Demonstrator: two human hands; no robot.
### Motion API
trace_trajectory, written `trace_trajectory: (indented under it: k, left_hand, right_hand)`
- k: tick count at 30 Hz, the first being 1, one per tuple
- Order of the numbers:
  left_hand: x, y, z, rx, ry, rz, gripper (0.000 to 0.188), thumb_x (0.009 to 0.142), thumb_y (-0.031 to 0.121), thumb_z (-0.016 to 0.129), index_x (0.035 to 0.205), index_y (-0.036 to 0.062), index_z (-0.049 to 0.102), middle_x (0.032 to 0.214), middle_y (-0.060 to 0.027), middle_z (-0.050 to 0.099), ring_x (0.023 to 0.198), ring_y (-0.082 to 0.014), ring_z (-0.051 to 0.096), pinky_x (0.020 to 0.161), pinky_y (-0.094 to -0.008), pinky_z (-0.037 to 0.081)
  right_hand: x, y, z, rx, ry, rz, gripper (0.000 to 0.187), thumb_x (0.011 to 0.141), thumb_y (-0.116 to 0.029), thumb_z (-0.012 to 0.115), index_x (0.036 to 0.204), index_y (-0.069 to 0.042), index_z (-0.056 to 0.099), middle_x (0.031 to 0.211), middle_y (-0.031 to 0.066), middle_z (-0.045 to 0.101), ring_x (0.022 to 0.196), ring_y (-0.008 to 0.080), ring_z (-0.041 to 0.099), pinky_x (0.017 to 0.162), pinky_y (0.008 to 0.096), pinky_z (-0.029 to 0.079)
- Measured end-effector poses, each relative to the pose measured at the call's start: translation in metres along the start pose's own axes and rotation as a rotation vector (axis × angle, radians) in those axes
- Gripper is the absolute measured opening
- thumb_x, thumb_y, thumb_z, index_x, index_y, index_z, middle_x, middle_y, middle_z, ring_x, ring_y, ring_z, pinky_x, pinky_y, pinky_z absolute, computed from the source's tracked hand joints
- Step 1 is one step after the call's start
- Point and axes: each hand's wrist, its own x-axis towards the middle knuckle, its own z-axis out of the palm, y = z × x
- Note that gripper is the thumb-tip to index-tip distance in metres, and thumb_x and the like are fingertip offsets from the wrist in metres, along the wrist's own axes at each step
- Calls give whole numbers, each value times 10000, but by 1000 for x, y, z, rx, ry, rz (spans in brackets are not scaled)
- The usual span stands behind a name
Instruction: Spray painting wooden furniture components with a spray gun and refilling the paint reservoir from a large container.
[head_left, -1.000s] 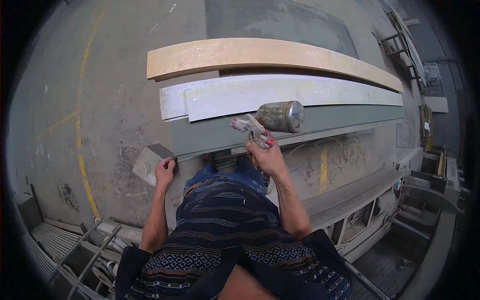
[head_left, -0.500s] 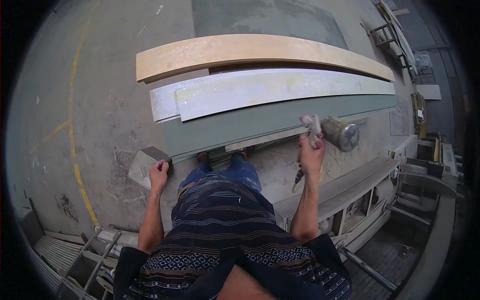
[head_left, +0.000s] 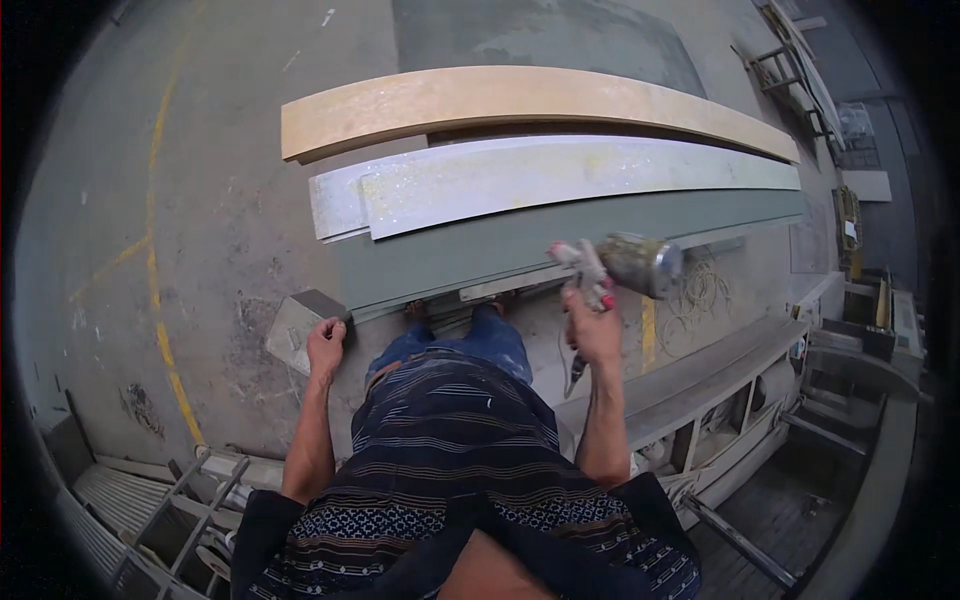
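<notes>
A spray gun with a metal cup (head_left: 645, 262) is gripped in my right hand (head_left: 595, 330), held over the near edge of the grey-green board (head_left: 560, 235). The gun is blurred by motion, and a hose hangs below its handle. My left hand (head_left: 325, 347) is closed, its fingers curled together, beside a grey block-like box (head_left: 295, 325) near the green board's left end. I see nothing in that hand. Beyond the green board lie white speckled boards (head_left: 530, 180), overlapping at their left ends. A pale wooden board (head_left: 530, 95) lies farthest away.
A bench or machine with a long grey ledge (head_left: 700, 365) stands at the right, with metal bars below it. A coiled hose (head_left: 700, 295) lies on the floor past the spray gun. A metal rack (head_left: 195, 520) stands at the lower left. Yellow lines (head_left: 155, 290) mark the floor.
My right hand has moved left with the spray gun along the near edge of the green board. My left hand stays closed beside the grey box.
</notes>
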Motion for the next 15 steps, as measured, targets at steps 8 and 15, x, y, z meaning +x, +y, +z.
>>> trace_trajectory:
  k: [8,15]
  left_hand:
    - [-1,15,11,-24,-10,-33,297,842,206,611,1033,-21,625,887,-63,654,807,-128,589,745,-267,463]
    - [7,17,24,-34,-18,50,303,854,205,597,1047,-27,616,888,-71,654,795,-125,584,734,-266,462]
  right_hand:
    - [13,16,-49,36,358,-38,212,840,-232,618,754,-67,517,508,-32,444,356,74,397,317,255,298]
    - [-28,10,4,83,-104,-26,163,827,-203,637,804,-60,563,516,-33,470,382,55,409,359,240,317]
